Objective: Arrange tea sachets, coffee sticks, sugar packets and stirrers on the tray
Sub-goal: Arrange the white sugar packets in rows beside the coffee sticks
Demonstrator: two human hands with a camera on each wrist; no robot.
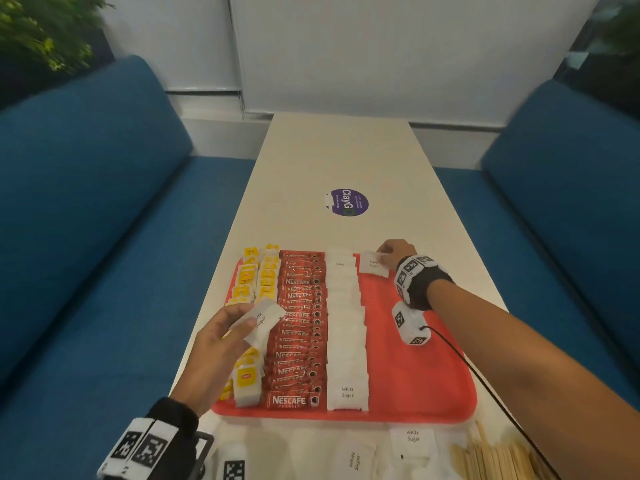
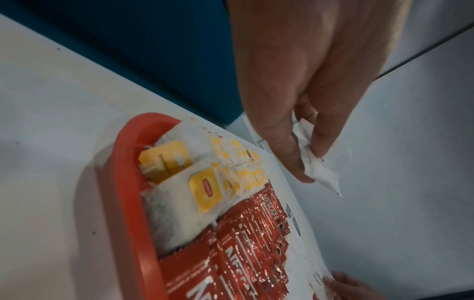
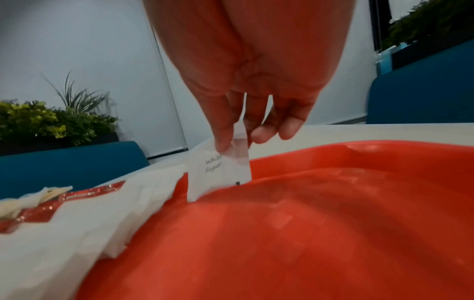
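A red tray [image 1: 415, 386] lies on the white table, filled from the left with yellow-tagged tea sachets [image 1: 246, 379], red coffee sticks [image 1: 298, 341] and a column of white sugar packets [image 1: 346, 341]. My right hand [image 1: 389, 254] pinches one white sugar packet [image 1: 373, 265] by its top edge at the tray's far end, right of that column; the packet [image 3: 218, 172] stands with its lower edge on the tray floor [image 3: 282, 233]. My left hand [image 1: 221, 337] holds a small bunch of sugar packets [image 1: 263, 320] above the tea sachets; the bunch [image 2: 318, 172] sits between thumb and fingers.
Loose sugar packets [image 1: 412, 441] and a pile of wooden stirrers [image 1: 491, 459] lie on the table in front of the tray. A round purple sticker [image 1: 347, 201] is farther up the table. Blue sofas flank both sides. The tray's right half is bare red.
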